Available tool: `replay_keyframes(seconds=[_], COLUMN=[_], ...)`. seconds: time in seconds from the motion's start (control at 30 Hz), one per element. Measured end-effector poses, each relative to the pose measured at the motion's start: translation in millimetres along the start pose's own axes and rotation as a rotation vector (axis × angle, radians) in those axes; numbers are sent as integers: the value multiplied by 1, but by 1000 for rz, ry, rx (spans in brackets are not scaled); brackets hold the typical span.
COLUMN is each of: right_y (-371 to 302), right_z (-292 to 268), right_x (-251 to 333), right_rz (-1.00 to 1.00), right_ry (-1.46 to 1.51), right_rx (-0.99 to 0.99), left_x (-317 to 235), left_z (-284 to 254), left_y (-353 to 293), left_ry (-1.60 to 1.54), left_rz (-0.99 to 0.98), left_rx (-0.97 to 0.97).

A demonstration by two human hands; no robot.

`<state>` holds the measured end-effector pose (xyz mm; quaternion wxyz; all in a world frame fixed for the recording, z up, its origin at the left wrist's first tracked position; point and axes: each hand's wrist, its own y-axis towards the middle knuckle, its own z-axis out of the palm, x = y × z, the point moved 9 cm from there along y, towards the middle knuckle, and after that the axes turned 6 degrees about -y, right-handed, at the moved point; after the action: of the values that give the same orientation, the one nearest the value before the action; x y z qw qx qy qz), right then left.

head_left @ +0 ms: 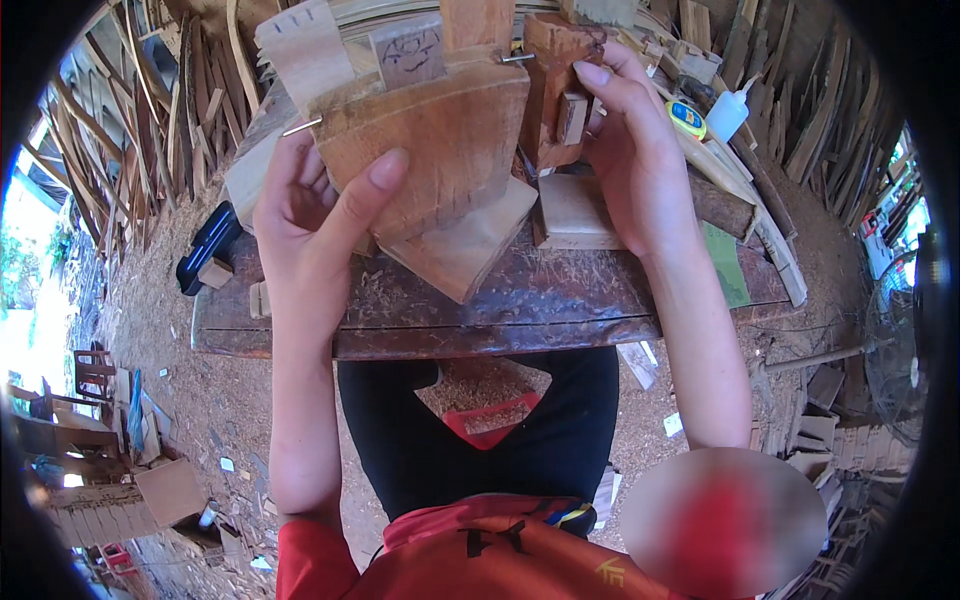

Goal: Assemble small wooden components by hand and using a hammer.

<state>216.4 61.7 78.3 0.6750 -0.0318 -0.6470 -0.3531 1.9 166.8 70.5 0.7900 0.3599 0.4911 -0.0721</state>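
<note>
My left hand (325,200) grips a wide, slightly curved wooden board (430,130), its thumb lying across the face and the fingers behind. A thin metal pin (302,127) sticks out from the board's left edge, and another pin (517,58) shows at its upper right. To the right, my right hand (635,130) is closed round a reddish-brown wooden block (550,100) with a small lighter piece on its side. The block stands beside the board; whether they touch is hard to tell. Below the board, a pointed piece of pale wood (465,240) lies on the workbench (430,300).
A flat wooden block (578,215) lies near my right wrist. Further right are a yellow tape measure (686,118), a white squeeze bottle (728,112) and green paper (724,265). A black case (208,248) sits at the bench's left. Wood strips (200,110) lean behind.
</note>
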Motion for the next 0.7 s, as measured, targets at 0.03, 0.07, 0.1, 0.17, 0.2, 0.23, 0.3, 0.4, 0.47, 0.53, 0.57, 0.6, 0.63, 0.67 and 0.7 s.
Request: replay_keyframes(seconds=[0.03,0.07,0.1,0.17,0.2,0.23,0.3,0.4,0.47,0.53,0.57,0.6,0.63,0.67,0.7], right_y=[1,2,2,1,1,1,1,0,-1,-2,-2,-2,-2,-2,-2], right_z=[0,0,0,2,3,2,1,0,-1,-1,-1,-1,0,1,2], right_x=[-1,-1,-1,1,2,0,-3,-4,-5,-3,-2,-2,-1,-1,0], right_rz=[2,-3,-9,-16,-23,-22,-33,-40,-40,-43,-43,-43,-43,-36,-30], right_ry=[1,-41,-85,-95,-103,-103,-125,-130,-138,-149,-159,-168,-168,-173,-177], right_rx=[1,1,0,4,8,8,8,14,5,-3,2,7,7,5,4], left_x=[0,1,1,1,1,0,-2,-4,-2,-3,-4,-5,-5,-5,-5], left_z=[-1,-2,-2,-3,-3,-3,-3,-3,-2,-1,-1,-1,-1,-2,-2], left_y=[0,0,0,1,2,2,2,1,2,1,1,1,1,1,1], left_ry=[1,13,23,31,41,41,52,79,79,76,85,96,96,97,100], left_rz=[-2,-5,-9,-13,-17,-17,-23,-25,-23,-19,-20,-20,-21,-23,-24], left_rx=[-1,-4,-6,-5,-5,-5,-17,-7,-1,5,-1,-8,-8,-5,-3])
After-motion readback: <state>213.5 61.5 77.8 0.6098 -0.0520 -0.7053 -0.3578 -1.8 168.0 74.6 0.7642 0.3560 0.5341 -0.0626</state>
